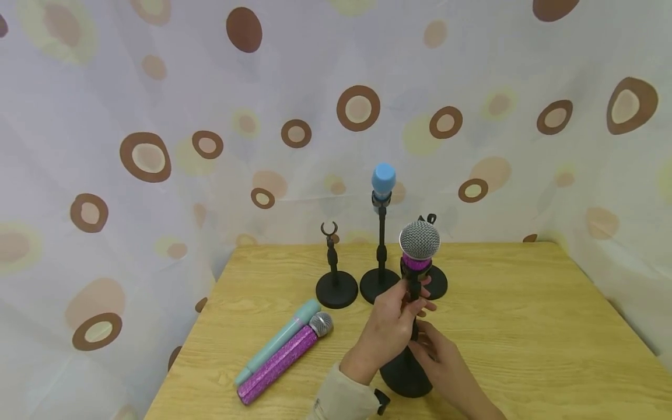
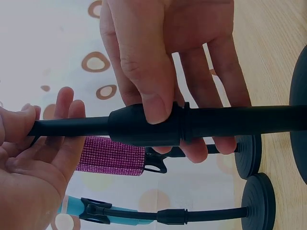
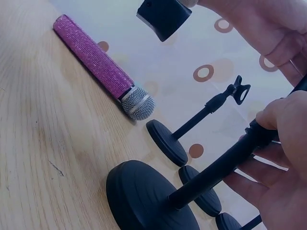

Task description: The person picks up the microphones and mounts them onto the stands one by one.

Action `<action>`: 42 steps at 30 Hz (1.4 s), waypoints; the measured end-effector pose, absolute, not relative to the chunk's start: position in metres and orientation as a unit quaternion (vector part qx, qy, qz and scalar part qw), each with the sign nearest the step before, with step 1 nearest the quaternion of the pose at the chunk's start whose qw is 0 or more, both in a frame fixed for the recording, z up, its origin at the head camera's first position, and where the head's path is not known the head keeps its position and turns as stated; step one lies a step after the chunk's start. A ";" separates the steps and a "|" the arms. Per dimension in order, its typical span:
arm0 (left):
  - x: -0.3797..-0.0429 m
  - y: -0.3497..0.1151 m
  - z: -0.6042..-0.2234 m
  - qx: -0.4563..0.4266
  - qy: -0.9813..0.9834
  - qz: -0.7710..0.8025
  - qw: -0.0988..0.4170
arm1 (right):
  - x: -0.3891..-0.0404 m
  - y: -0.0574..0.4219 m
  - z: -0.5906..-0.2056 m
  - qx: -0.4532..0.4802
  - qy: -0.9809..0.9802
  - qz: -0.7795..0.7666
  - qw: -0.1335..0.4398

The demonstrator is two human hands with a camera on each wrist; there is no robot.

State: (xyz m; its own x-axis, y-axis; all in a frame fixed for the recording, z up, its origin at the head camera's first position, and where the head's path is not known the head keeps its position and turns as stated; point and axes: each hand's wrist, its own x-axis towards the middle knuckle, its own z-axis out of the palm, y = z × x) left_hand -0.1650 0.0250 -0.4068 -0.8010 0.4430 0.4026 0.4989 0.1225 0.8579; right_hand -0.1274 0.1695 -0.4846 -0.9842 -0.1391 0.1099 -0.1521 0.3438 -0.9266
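A microphone with a grey mesh head [image 1: 420, 239] and a glittery purple body sits in the clip of a black microphone stand [image 1: 406, 376] near the front. My left hand [image 1: 385, 326] holds the upper pole just beneath the clip. Lower down, my right hand [image 1: 446, 361] grips the pole's thicker collar [image 2: 146, 125]; in the left wrist view its thumb presses on that collar. The round base [image 3: 144, 196] appears to rest on the table in the right wrist view. The right hand hides part of the pole.
A teal microphone [image 1: 278, 343] and a purple rhinestone microphone [image 1: 283, 364] lie side by side on the wooden table [image 1: 535, 326]. Behind stand a short stand [image 1: 337, 290] with a bare clip, a stand with a blue microphone [image 1: 384, 178], and another stand [image 1: 437, 284], partly hidden. A patterned curtain hangs behind.
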 end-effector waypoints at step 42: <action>-0.168 0.025 -0.408 -0.323 -0.754 -0.569 0.058 | -0.124 0.172 -0.480 0.139 -0.828 0.531 0.115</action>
State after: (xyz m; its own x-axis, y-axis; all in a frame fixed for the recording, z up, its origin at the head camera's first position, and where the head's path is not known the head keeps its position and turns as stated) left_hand -0.1676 0.0251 -0.4083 -0.7846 0.4208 0.4553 0.5531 0.1433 0.8207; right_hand -0.1241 0.1722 -0.4801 -0.9344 -0.1080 0.3393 -0.3535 0.3965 -0.8472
